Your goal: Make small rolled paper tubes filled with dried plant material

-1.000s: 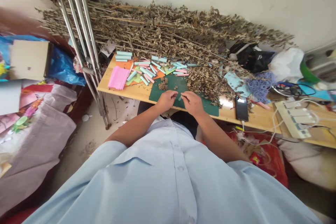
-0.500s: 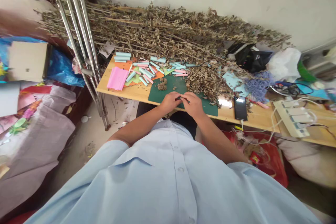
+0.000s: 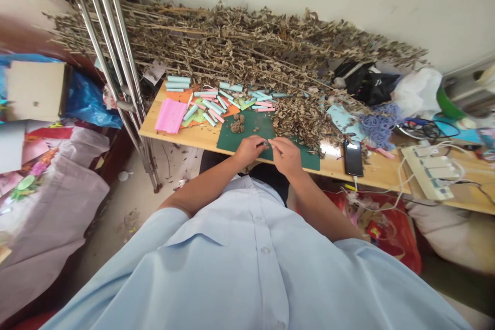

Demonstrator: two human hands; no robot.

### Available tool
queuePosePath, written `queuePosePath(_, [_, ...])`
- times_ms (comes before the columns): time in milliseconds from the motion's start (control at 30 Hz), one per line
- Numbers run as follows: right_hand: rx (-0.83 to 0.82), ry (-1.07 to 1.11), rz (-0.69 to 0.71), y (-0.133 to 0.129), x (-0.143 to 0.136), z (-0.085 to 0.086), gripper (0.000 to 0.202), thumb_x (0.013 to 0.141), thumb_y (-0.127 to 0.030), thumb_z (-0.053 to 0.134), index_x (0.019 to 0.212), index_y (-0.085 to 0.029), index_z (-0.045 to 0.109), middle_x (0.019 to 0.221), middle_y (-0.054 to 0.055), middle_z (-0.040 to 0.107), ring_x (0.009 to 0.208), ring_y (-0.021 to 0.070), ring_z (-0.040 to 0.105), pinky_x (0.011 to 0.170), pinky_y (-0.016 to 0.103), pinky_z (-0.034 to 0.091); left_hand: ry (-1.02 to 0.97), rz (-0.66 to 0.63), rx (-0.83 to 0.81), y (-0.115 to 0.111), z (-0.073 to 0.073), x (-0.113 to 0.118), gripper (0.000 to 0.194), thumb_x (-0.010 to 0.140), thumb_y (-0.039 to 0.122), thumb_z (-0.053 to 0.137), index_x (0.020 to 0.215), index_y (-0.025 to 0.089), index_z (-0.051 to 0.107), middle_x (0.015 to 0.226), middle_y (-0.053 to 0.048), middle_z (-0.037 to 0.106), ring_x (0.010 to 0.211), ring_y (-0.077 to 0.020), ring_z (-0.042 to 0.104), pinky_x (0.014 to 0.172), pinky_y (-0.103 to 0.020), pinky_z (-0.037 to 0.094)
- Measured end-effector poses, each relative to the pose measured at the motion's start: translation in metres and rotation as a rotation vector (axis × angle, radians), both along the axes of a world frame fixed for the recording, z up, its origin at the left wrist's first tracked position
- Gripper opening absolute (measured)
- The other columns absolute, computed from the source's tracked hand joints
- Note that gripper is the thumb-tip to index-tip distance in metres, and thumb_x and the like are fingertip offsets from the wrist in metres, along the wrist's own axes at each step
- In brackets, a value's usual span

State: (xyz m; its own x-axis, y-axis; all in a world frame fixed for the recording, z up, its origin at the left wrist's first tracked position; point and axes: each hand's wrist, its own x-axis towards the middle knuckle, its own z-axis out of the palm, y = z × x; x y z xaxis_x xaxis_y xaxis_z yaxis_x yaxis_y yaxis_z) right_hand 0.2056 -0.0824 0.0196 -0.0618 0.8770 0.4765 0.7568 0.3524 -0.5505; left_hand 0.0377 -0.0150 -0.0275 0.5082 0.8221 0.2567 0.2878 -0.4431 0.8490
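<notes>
Over the front edge of a dark green cutting mat (image 3: pixel 228 136), my left hand (image 3: pixel 249 150) and my right hand (image 3: pixel 286 155) face each other, a small gap between their fingertips. My left fingers are pinched at a small dark bit too tiny to name. The thumb and forefinger of my right hand are also pressed together, and what they hold is hard to make out. A small clump of crumbled dried leaves (image 3: pixel 237 123) lies on the mat beyond my left hand. Past my right hand, a larger heap of dried leaves (image 3: pixel 297 118) covers the mat's back right part.
Blue and pink paper rolls (image 3: pixel 214 105) lie at the table's back left, near a pink paper sheet (image 3: pixel 170 115). Long dried stalks (image 3: pixel 240 41) line the wall. A phone (image 3: pixel 353 158) and a power strip (image 3: pixel 427 172) sit right; metal crutches (image 3: pixel 112 51) stand left.
My fingertips have come slightly apart, the right hand shifting a little to the right. The whole view has moved slightly; the leaves and paper rolls lie as before.
</notes>
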Motion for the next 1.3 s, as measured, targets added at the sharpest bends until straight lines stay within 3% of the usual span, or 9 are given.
queuePosePath(300, [-0.054, -0.324, -0.013, -0.009, -0.004, 0.006, 0.037, 0.096, -0.016, 0.048, 0.12, -0.024, 0.075, 0.111, 0.009, 0.075, 0.1, 0.0223, 0.069, 0.086, 0.032, 0.056, 0.028, -0.017, 0.039, -0.001, 0.002, 0.0, 0.016, 0.095, 0.023, 0.062, 0.089, 0.016, 0.075, 0.088, -0.005, 0.071, 0.087, -0.0167, 0.063, 0.082, -0.027, 0.049])
queuePosePath(433, [-0.091, -0.465, -0.025, -0.009, -0.008, 0.012, 0.034, 0.095, -0.018, 0.05, 0.118, -0.021, 0.076, 0.105, 0.01, 0.075, 0.092, 0.0238, 0.068, 0.08, 0.033, 0.052, -0.012, -0.011, 0.052, -0.004, 0.001, 0.0, 0.018, 0.095, 0.023, 0.062, 0.107, 0.018, 0.075, 0.099, -0.006, 0.073, 0.093, -0.017, 0.065, 0.087, -0.028, 0.05])
queuePosePath(633, [-0.099, -0.328, -0.002, -0.006, -0.002, 0.01, 0.036, 0.095, -0.017, 0.049, 0.119, -0.023, 0.075, 0.114, 0.009, 0.075, 0.099, 0.0238, 0.07, 0.085, 0.034, 0.054, -0.009, -0.074, 0.075, -0.003, 0.002, -0.001, 0.02, 0.099, 0.028, 0.058, 0.098, 0.017, 0.075, 0.095, -0.006, 0.073, 0.093, -0.0175, 0.065, 0.087, -0.028, 0.051])
queuePosePath(833, [-0.128, -0.082, 0.037, 0.041, 0.012, -0.009, 0.029, 0.094, -0.021, 0.054, 0.113, -0.021, 0.076, 0.112, 0.01, 0.074, 0.108, 0.0244, 0.069, 0.1, 0.04, 0.055, 0.005, -0.063, 0.077, -0.003, 0.0, 0.0, 0.021, 0.097, 0.035, 0.063, 0.098, 0.018, 0.075, 0.094, -0.006, 0.072, 0.091, -0.0177, 0.066, 0.087, -0.029, 0.051])
queuePosePath(1067, [-0.26, -0.218, 0.284, 0.104, 0.014, -0.022, 0.04, 0.089, -0.01, 0.055, 0.121, -0.022, 0.075, 0.122, 0.008, 0.07, 0.112, 0.0221, 0.066, 0.104, 0.037, 0.052, -0.003, -0.019, 0.086, -0.001, -0.01, 0.003, 0.018, 0.094, 0.034, 0.068, 0.097, 0.018, 0.077, 0.096, -0.006, 0.073, 0.093, -0.0181, 0.067, 0.089, -0.029, 0.051])
queuePosePath(1200, [-0.3, -0.304, 0.371, 0.121, 0.013, -0.025, 0.038, 0.087, -0.009, 0.057, 0.116, -0.021, 0.077, 0.116, 0.007, 0.072, 0.107, 0.0204, 0.066, 0.102, 0.034, 0.052, -0.005, -0.022, 0.088, 0.0, -0.012, 0.003, 0.02, 0.094, 0.034, 0.068, 0.1, 0.018, 0.076, 0.101, -0.007, 0.074, 0.096, -0.0188, 0.068, 0.091, -0.03, 0.052])
queuePosePath(1300, [-0.321, -0.356, 0.349, 0.125, 0.01, -0.027, 0.031, 0.087, -0.011, 0.057, 0.108, -0.021, 0.078, 0.111, 0.007, 0.073, 0.102, 0.0198, 0.067, 0.098, 0.033, 0.052, 0.019, -0.029, 0.095, 0.0, -0.012, 0.002, 0.02, 0.094, 0.036, 0.067, 0.099, 0.019, 0.076, 0.098, -0.007, 0.073, 0.095, -0.0185, 0.068, 0.09, -0.03, 0.052])
